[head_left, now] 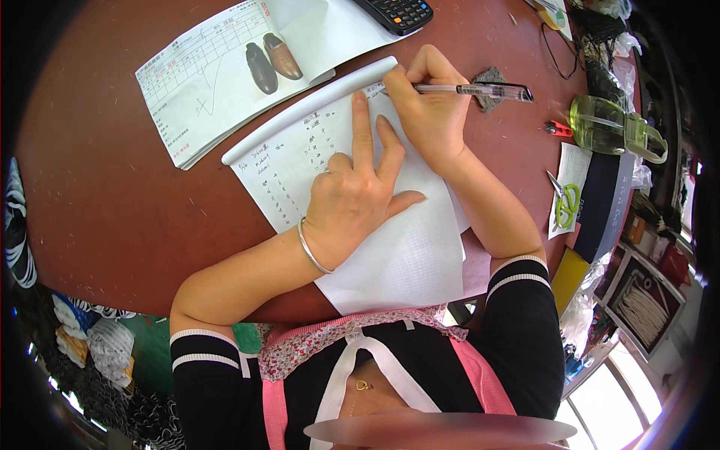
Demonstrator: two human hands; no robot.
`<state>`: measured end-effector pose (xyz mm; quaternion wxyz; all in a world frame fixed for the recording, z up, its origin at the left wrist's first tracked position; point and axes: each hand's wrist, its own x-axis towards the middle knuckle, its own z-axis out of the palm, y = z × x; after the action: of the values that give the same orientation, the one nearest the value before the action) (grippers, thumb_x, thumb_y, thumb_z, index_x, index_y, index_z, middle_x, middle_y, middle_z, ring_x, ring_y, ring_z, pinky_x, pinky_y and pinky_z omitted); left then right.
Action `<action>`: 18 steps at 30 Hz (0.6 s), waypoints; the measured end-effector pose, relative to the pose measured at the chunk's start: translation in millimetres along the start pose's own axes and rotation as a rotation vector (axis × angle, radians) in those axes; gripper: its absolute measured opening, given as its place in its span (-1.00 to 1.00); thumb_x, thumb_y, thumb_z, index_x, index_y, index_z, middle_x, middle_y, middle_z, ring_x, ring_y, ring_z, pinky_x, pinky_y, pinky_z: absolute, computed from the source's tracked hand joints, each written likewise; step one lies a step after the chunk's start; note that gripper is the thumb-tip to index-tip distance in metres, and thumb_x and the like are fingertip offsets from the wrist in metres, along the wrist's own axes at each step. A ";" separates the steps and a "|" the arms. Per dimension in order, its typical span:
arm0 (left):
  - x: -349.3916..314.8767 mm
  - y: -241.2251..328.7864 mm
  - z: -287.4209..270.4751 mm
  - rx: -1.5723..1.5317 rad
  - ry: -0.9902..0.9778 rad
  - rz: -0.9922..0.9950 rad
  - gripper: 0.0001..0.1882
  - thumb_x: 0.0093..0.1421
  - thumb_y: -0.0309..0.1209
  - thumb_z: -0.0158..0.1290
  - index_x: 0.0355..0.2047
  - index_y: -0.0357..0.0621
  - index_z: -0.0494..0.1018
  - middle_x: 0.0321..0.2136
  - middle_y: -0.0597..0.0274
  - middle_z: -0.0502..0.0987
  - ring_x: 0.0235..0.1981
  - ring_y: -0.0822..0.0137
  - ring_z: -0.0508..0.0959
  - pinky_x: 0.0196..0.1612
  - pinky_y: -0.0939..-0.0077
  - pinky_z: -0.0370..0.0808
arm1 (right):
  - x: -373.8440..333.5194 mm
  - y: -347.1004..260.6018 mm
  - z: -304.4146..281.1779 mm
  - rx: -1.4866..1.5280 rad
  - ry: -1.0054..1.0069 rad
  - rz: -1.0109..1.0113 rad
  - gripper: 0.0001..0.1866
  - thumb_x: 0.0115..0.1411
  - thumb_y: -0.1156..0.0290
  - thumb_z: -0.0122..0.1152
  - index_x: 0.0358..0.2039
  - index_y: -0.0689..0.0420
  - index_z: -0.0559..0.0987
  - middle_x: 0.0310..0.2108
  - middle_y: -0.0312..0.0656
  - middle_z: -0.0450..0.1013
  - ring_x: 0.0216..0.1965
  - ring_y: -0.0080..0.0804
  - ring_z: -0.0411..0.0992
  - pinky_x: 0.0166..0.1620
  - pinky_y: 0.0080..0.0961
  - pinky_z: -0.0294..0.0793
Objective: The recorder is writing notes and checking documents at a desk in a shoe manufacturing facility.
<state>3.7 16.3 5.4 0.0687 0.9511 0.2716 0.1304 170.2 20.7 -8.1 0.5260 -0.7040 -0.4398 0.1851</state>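
A white sheet with handwritten columns [296,139] lies before me on the reddish-brown table [127,225], its far edge rolled over. My left hand [352,191] rests on it with the fingers spread, the index finger pointing to the writing near the top. A silver bangle circles that wrist. In my right hand [435,109] a clear pen with a black cap end [491,91] is gripped, its barrel sticking out to the right. The pen's tip is hard to make out by the fingers, close to the sheet's upper right part.
Beyond the sheet are a stack of printed forms [184,105] with a picture of two shoes and a black calculator [397,13]. To the right are a grey stone-like lump [489,90], a green bottle [600,124], a red clip-like tool [558,129] and green-handled scissors [568,204].
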 end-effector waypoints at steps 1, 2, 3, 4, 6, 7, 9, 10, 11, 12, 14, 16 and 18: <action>0.4 0.3 -0.1 0.002 -0.005 0.002 -0.03 0.05 0.39 0.17 0.10 -0.29 0.45 0.25 -0.46 0.36 -0.77 0.44 0.35 -0.72 0.64 0.41 | 0.1 -0.6 -0.5 -0.001 -0.001 0.001 -0.65 0.19 0.63 0.26 -0.60 0.15 0.27 -0.65 -0.48 0.21 -0.55 -0.78 0.09 -0.54 -0.64 0.11; 0.8 0.5 0.0 0.004 -0.010 0.003 -0.03 0.05 0.39 0.17 0.10 -0.29 0.45 0.25 -0.46 0.36 -0.77 0.44 0.35 -0.72 0.64 0.41 | 0.5 -1.8 -1.3 -0.015 -0.008 -0.005 -0.65 0.19 0.62 0.26 -0.60 0.15 0.27 -0.65 -0.48 0.21 -0.55 -0.79 0.09 -0.54 -0.64 0.12; 1.2 0.8 0.7 0.002 -0.010 0.003 -0.03 0.05 0.39 0.17 0.10 -0.29 0.45 0.25 -0.46 0.36 -0.77 0.44 0.35 -0.72 0.64 0.41 | 1.0 -2.3 -2.0 -0.029 -0.015 -0.010 -0.65 0.20 0.62 0.26 -0.60 0.15 0.27 -0.65 -0.48 0.21 -0.55 -0.79 0.10 -0.54 -0.64 0.13; 1.1 0.8 1.7 -0.006 -0.008 0.000 -0.03 -0.03 0.35 0.24 0.09 -0.27 0.45 0.26 -0.50 0.33 -0.75 0.45 0.33 -0.73 0.64 0.40 | 0.9 -1.0 -2.6 -0.031 -0.014 -0.010 -0.65 0.20 0.62 0.26 -0.60 0.15 0.27 -0.65 -0.48 0.21 -0.55 -0.79 0.10 -0.54 -0.64 0.13; 2.2 0.2 2.1 -0.015 -0.006 -0.002 -0.03 -0.11 0.32 0.32 0.08 -0.24 0.44 0.26 -0.54 0.31 -0.74 0.46 0.30 -0.73 0.65 0.39 | 1.5 2.1 -3.5 -0.038 -0.028 -0.025 -0.65 0.20 0.62 0.26 -0.59 0.14 0.28 -0.65 -0.47 0.21 -0.55 -0.78 0.10 -0.53 -0.64 0.13; 1.6 -0.1 1.7 -0.016 -0.006 -0.005 -0.02 -0.12 0.32 0.32 0.08 -0.24 0.44 0.26 -0.54 0.31 -0.74 0.46 0.31 -0.73 0.65 0.39 | 1.4 1.0 -2.0 -0.036 -0.032 -0.025 -0.65 0.20 0.62 0.26 -0.59 0.14 0.28 -0.65 -0.47 0.21 -0.55 -0.78 0.10 -0.53 -0.64 0.13; -0.2 -1.8 -0.4 -0.010 -0.007 -0.015 -0.01 -0.13 0.32 0.32 0.08 -0.24 0.44 0.27 -0.54 0.31 -0.74 0.46 0.31 -0.74 0.65 0.39 | 1.4 -4.0 3.3 0.031 0.006 0.011 -0.65 0.21 0.63 0.27 -0.59 0.13 0.29 -0.64 -0.47 0.22 -0.55 -0.78 0.10 -0.52 -0.64 0.12; -2.1 -4.0 -0.1 -0.017 -0.003 -0.026 0.00 -0.15 0.33 0.32 0.08 -0.24 0.44 0.27 -0.54 0.31 -0.74 0.46 0.31 -0.73 0.64 0.39 | 1.4 -4.4 5.6 0.045 -0.004 0.004 -0.65 0.21 0.63 0.27 -0.59 0.13 0.29 -0.64 -0.47 0.22 -0.55 -0.78 0.10 -0.52 -0.64 0.12; -4.7 -6.4 -0.2 -0.020 0.002 -0.039 0.01 -0.16 0.33 0.33 0.08 -0.24 0.44 0.27 -0.54 0.30 -0.74 0.45 0.32 -0.73 0.63 0.39 | 0.6 -4.0 4.7 0.043 0.013 -0.018 -0.65 0.21 0.63 0.27 -0.58 0.12 0.29 -0.64 -0.46 0.24 -0.55 -0.77 0.11 -0.52 -0.64 0.12; -6.6 -5.4 0.2 0.003 0.001 -0.056 0.01 -0.16 0.33 0.33 0.08 -0.24 0.44 0.27 -0.54 0.30 -0.74 0.45 0.32 -0.73 0.63 0.39 | -0.7 -3.6 3.0 0.046 0.028 -0.040 -0.64 0.22 0.64 0.28 -0.58 0.11 0.29 -0.63 -0.45 0.25 -0.56 -0.77 0.11 -0.51 -0.64 0.12; -4.3 1.4 3.2 -0.010 0.007 -0.026 -0.02 -0.05 0.37 0.24 0.10 -0.27 0.46 0.30 -0.51 0.27 -0.74 0.42 0.39 -0.69 0.61 0.44 | -1.1 -6.6 -10.0 0.145 0.045 -0.067 -0.67 0.22 0.57 0.36 -0.55 0.14 0.35 -0.64 -0.41 0.30 -0.55 -0.75 0.20 -0.52 -0.62 0.21; -3.7 3.9 6.9 0.027 0.028 -0.039 -0.01 -0.07 0.37 0.25 0.09 -0.26 0.47 0.29 -0.52 0.29 -0.73 0.44 0.37 -0.70 0.62 0.40 | -3.2 -17.7 -10.2 0.194 0.046 -0.113 -0.66 0.24 0.56 0.39 -0.53 0.14 0.36 -0.63 -0.39 0.34 -0.58 -0.76 0.22 -0.54 -0.65 0.21; -6.6 5.1 6.8 0.005 0.083 -0.031 -0.01 -0.10 0.38 0.25 0.07 -0.25 0.48 0.26 -0.52 0.33 -0.74 0.47 0.31 -0.72 0.66 0.34 | -4.3 -31.5 -6.3 0.251 0.049 0.045 -0.64 0.23 0.48 0.46 -0.52 0.11 0.37 -0.65 -0.37 0.38 -0.67 -0.77 0.24 -0.61 -0.71 0.17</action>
<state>2.8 8.0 -1.5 0.0571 0.9407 0.2893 0.1679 159.0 15.5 21.8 0.6161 -0.6467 -0.3843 0.2333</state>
